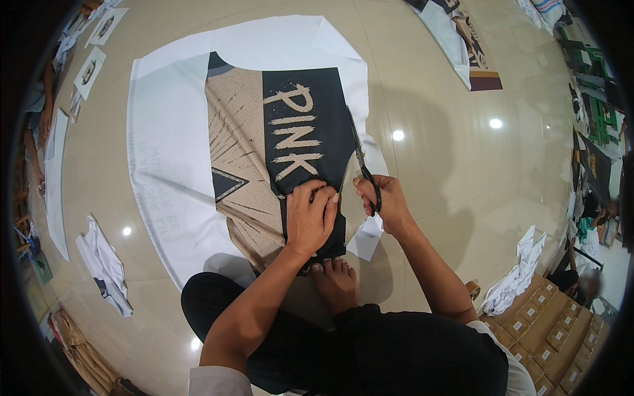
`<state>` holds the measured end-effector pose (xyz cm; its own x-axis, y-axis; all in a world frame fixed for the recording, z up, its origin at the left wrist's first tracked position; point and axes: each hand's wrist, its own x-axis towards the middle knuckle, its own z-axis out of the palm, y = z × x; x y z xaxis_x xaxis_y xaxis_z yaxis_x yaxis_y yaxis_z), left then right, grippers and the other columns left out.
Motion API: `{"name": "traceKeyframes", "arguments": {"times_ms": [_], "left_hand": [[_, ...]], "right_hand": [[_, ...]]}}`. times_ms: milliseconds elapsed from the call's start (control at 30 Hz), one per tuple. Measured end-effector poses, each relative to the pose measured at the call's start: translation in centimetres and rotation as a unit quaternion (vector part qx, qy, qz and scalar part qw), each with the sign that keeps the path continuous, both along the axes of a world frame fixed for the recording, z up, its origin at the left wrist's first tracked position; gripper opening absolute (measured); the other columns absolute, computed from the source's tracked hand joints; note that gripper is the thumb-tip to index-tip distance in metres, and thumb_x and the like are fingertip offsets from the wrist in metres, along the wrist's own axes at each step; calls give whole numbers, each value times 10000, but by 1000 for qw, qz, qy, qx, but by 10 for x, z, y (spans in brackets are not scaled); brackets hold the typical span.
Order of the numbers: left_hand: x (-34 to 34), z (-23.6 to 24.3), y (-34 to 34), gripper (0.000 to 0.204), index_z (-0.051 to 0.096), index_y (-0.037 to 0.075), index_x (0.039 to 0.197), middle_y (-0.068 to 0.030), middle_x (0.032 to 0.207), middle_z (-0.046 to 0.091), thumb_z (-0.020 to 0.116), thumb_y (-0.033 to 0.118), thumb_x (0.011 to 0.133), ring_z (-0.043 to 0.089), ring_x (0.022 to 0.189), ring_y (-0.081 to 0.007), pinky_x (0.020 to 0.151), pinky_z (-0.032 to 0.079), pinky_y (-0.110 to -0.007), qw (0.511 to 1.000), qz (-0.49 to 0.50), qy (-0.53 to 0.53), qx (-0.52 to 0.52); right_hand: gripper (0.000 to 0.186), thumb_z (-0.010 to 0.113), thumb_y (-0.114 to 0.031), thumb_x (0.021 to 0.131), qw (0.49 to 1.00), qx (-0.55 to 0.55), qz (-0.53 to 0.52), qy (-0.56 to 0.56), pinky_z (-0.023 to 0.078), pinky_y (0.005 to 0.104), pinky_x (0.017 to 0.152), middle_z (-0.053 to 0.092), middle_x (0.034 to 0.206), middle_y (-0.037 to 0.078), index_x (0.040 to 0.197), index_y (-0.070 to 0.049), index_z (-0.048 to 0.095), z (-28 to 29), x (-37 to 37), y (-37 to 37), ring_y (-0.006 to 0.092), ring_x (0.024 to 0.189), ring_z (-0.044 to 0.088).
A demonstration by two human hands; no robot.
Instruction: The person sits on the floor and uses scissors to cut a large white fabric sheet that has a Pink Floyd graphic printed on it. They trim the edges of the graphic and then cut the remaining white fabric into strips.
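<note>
A printed fabric panel in black and tan, with large lettering and a white border, is spread on the floor before me. My left hand lies palm down on its black part, fingers slightly spread, pressing the cloth. In my right hand is a pair of black scissors, fingers wrapped round the handles. The blades point away from me along the right edge of the black print, beside the white margin. My bare foot rests at the near edge of the fabric. A white offcut lies below my right hand.
Another printed fabric piece lies at the far right. White cloth scraps sit beside stacked cardboard boxes at the near right. A white scrap lies on the left. Other people's arms show at the left rim.
</note>
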<state>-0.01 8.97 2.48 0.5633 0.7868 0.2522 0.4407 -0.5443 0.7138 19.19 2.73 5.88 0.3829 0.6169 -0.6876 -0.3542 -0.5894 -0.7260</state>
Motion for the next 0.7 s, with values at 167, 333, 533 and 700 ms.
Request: {"name": "traceKeyframes", "arguments": {"times_ms": [167, 333, 533, 700], "left_hand": [[0, 0, 0, 135, 722, 132, 1112, -67, 1196, 653, 733, 162, 982, 630, 1061, -298, 879, 458, -442, 1000, 1, 1, -3], [0, 1, 0, 134, 723, 128, 1111, -69, 1197, 653, 731, 163, 983, 630, 1062, -299, 881, 458, -441, 1000, 2, 0, -3], [0, 1, 0, 142, 726, 124, 1116, -72, 1198, 656, 735, 161, 979, 631, 1067, -302, 884, 458, -443, 1000, 0, -1, -6], [0, 1, 0, 141, 729, 120, 1112, -75, 1197, 656, 737, 160, 977, 631, 1069, -304, 884, 458, -447, 1000, -1, -3, -10]], "right_hand": [[350, 821, -298, 919, 1000, -6, 2, -6, 384, 277, 446, 569, 589, 10, 755, -32, 662, 0, -2, -2, 99, 453, 509], [398, 829, -354, 911, 1000, 3, -1, -10, 363, 279, 441, 574, 584, 15, 745, -32, 662, 0, -2, 1, 103, 445, 510], [418, 827, -383, 912, 1000, 8, 2, -10, 351, 274, 446, 578, 585, 17, 749, -36, 661, 1, 2, 11, 103, 453, 515], [397, 832, -363, 910, 1000, 8, -2, -3, 359, 271, 446, 579, 584, 14, 756, -36, 667, 0, 3, 14, 102, 449, 512]]}}
